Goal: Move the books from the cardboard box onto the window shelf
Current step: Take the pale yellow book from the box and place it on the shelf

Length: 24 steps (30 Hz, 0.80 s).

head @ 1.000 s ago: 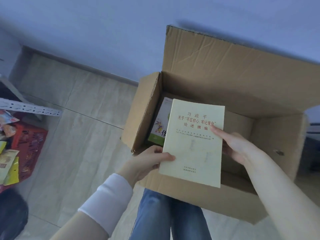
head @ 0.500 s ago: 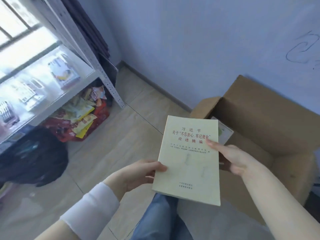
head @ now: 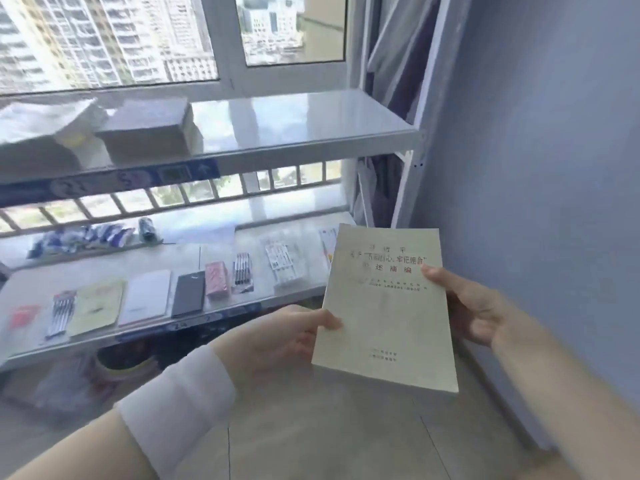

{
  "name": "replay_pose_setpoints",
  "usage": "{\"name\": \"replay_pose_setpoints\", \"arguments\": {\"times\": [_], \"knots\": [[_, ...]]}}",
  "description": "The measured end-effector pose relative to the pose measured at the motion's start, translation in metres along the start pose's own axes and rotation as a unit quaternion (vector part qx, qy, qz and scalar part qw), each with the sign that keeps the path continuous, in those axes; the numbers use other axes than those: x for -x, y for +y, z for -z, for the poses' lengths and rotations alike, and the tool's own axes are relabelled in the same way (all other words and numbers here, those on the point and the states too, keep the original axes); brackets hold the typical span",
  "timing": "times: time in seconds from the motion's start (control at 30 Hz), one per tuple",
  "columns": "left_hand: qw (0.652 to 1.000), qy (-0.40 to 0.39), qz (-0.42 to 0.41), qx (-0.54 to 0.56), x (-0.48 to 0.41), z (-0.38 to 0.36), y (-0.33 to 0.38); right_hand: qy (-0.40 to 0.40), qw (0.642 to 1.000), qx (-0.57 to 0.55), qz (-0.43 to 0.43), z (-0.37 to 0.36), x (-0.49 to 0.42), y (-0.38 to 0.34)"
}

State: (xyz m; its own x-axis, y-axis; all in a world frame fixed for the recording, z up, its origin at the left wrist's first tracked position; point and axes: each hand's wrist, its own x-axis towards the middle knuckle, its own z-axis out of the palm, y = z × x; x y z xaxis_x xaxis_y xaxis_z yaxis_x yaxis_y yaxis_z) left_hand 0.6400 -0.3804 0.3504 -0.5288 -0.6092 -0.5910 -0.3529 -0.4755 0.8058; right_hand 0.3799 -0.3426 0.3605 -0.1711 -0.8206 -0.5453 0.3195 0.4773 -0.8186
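Observation:
A pale yellow paperback book [head: 386, 306] with red and dark print is held flat in front of me, above the floor. My left hand [head: 284, 336] pinches its left edge, thumb on the cover. My right hand [head: 467, 306] grips its right edge, thumb on top and fingers underneath. The white window shelf [head: 311, 119] runs across the upper view, with bare surface on its right half. The cardboard box is out of view.
On the left of the top shelf lie a brown block [head: 149, 129] and a white bag [head: 41, 123]. The lower shelf [head: 187, 258] holds pens, notebooks, a black phone and packets. A blue wall [head: 540, 168] stands at the right, with dark curtain behind the shelf post.
My view has swung from the cardboard box up and left to the window shelf. Both hands carried the book out of the box and still hold it.

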Motion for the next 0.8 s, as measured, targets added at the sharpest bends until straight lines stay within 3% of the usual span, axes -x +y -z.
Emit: {"name": "replay_pose_setpoints", "arguments": {"times": [0.1, 0.23, 0.4, 0.6, 0.8], "knots": [[0.999, 0.047, -0.017, -0.012, -0.001, 0.068, 0.028, -0.034, 0.999, 0.033, 0.024, -0.060, -0.046, -0.036], [0.997, 0.048, -0.054, -0.022, -0.017, 0.142, 0.071, -0.044, 0.993, 0.080, 0.075, -0.124, -0.093, -0.092], [0.986, 0.071, -0.138, -0.063, -0.050, 0.216, 0.144, -0.059, 0.967, 0.145, 0.201, -0.182, -0.148, -0.187], [0.918, 0.255, -0.242, -0.184, -0.086, 0.293, 0.226, -0.133, 0.892, 0.215, 0.376, -0.239, -0.205, -0.286], [0.869, 0.323, -0.253, -0.277, -0.121, 0.336, 0.237, -0.164, 0.842, 0.234, 0.458, -0.265, -0.276, -0.298]]}}
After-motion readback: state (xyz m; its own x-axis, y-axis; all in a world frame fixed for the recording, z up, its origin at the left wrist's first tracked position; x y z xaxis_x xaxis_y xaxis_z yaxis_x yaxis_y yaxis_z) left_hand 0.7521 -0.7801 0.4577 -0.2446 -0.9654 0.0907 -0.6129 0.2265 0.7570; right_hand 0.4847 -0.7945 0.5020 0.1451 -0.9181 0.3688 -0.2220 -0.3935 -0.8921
